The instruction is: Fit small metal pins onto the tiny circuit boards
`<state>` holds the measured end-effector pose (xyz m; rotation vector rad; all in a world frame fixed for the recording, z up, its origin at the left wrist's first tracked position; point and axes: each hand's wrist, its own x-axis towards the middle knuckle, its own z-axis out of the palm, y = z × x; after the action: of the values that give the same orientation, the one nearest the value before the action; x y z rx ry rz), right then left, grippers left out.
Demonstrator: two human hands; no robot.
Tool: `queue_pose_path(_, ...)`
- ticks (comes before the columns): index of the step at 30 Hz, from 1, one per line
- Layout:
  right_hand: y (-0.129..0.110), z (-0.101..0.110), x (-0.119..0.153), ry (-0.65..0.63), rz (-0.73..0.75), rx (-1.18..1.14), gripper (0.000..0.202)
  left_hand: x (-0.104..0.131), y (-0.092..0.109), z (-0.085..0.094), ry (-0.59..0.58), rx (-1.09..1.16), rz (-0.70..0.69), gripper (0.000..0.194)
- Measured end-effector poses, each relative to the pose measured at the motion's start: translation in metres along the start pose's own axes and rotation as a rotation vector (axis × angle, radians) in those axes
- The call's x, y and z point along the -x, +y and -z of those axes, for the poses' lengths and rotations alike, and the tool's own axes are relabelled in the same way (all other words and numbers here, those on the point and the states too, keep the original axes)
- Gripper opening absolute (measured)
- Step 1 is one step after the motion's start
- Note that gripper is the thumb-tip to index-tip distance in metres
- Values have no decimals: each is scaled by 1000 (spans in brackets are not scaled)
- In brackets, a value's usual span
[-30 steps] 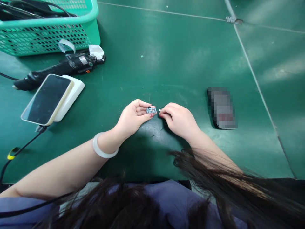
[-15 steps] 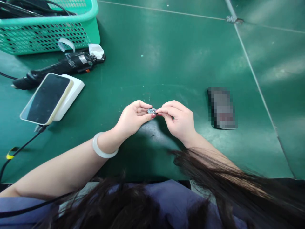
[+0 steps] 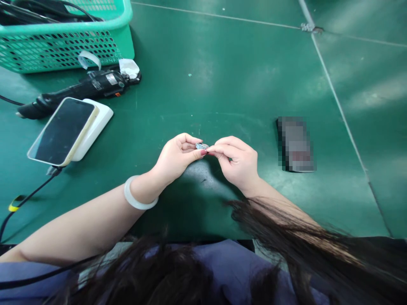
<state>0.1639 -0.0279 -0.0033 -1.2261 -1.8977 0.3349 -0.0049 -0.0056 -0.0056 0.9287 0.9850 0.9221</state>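
Observation:
A small silvery-blue piece (image 3: 201,146), too small to identify, sits between my two hands above the green table. My left hand (image 3: 178,156) is closed on it, the thumb pressing from below and the fingers curled behind. From the other side, my right hand (image 3: 237,161) pinches at the piece's right end with thumb and index finger. Fingertips of both hands nearly meet there and cover part of the piece.
Left of my hands lie a phone (image 3: 63,131) on a white block (image 3: 95,131) and a black power tool (image 3: 85,87) with a cord. Behind them stands a green basket (image 3: 66,48) holding dark cables. A blurred dark device (image 3: 295,144) lies to the right.
Both hands stay in almost the same place. The small piece has turned slightly between the fingers, and the right fingertips have shifted a little left.

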Motion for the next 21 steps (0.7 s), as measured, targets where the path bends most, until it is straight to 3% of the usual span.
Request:
queue_pose_path(12, 3, -1, 1, 36, 43, -4, 22, 0, -1, 0, -4, -7, -9, 32)
queue_pose_path(21, 0, 1, 0, -28, 57, 176, 28, 2, 1, -1, 63, -84, -32, 32)
